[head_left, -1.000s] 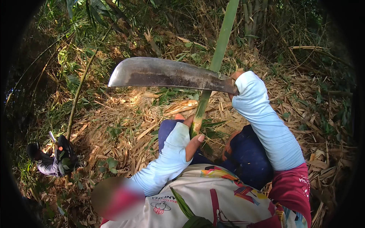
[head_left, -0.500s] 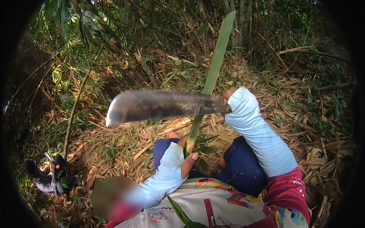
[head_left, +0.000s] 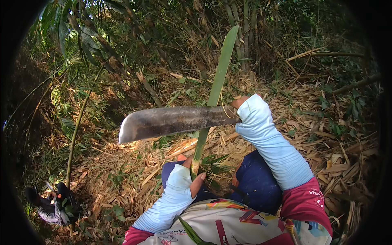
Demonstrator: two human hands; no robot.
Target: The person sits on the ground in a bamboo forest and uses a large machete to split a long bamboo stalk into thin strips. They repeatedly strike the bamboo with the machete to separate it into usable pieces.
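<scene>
My left hand (head_left: 193, 175), in a light blue sleeve that covers the palm, is closed round the lower end of a long green strip (head_left: 217, 83). Flat and pointed at the top, the strip leans up and slightly right; its pale lower end shows at my fingers. In my right hand (head_left: 240, 107) is a machete (head_left: 171, 122), its handle hidden in the fist. The broad dark blade points left and crosses in front of the strip. A thin pale curl (head_left: 223, 98) hangs at the strip's right edge, near the blade's base.
My knees in dark blue trousers (head_left: 258, 179) are bent below the blade. Dry leaves and husks (head_left: 134, 167) litter the ground. Bamboo stems (head_left: 247, 36) stand behind, and a slim pole (head_left: 77, 130) rises at left. Another person (head_left: 57, 206) sits at the lower left.
Machete, strip and both hands sit slightly further left in the picture, and the strip's tip is lower. The blade, blurred before, is now sharp. The thin curl now shows beside the strip.
</scene>
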